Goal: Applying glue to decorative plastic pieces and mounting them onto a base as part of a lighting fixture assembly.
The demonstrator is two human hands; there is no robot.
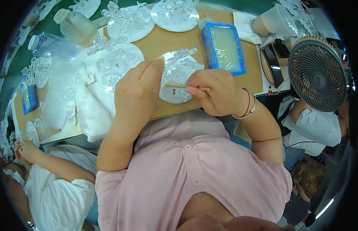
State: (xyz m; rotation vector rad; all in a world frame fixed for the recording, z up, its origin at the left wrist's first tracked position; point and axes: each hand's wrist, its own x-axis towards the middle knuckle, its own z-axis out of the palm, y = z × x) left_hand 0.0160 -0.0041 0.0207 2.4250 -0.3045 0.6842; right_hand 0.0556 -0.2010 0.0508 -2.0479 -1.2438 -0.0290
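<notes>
In front of my chest lies a round white disc bearing clear plastic parts. My left hand is closed at the disc's left edge, its fingertips pinching a clear branched plastic piece that points to the upper right. In my right hand is a thin wooden stick, gripped between thumb and curled fingers. The stick's tip points left over the disc, near the left hand. Part of the clear piece is hidden behind my left fingers.
Beyond my right hand stands a blue-rimmed box. More loaded discs lie at the back and left, by two bottles and white cloth. A plastic tub and a fan stand right. Another person's hand is far left.
</notes>
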